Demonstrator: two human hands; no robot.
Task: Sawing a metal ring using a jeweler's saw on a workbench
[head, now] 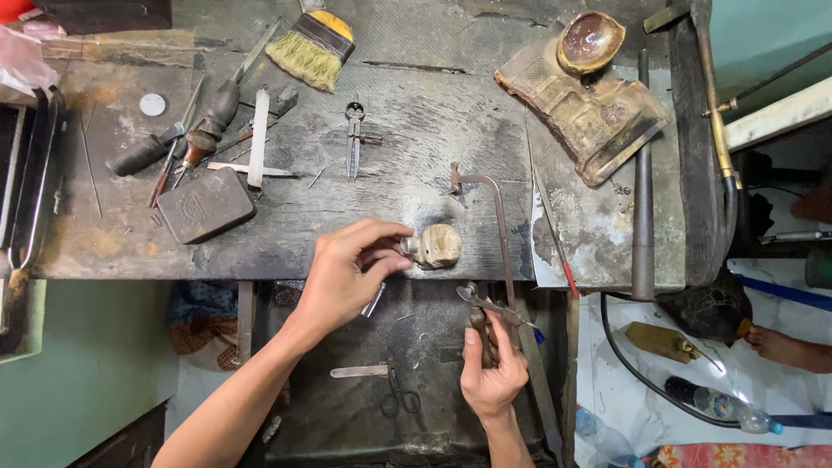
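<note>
Plainly risky: left hand (347, 277) pinching a small metal piece (375, 299) at the wooden bench peg (433, 245), right hand (492, 368) wrapped around the jeweller's saw (487, 251) handle, thin blade prone to snapping or nicking fingertips.

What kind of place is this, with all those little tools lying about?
Probably a small jeweller's or metalsmith's workbench. The scarred, scorched bench carries dividers, a brush and a tapered steel mandrel, and the right hand grips a fine-bladed frame saw.
</note>
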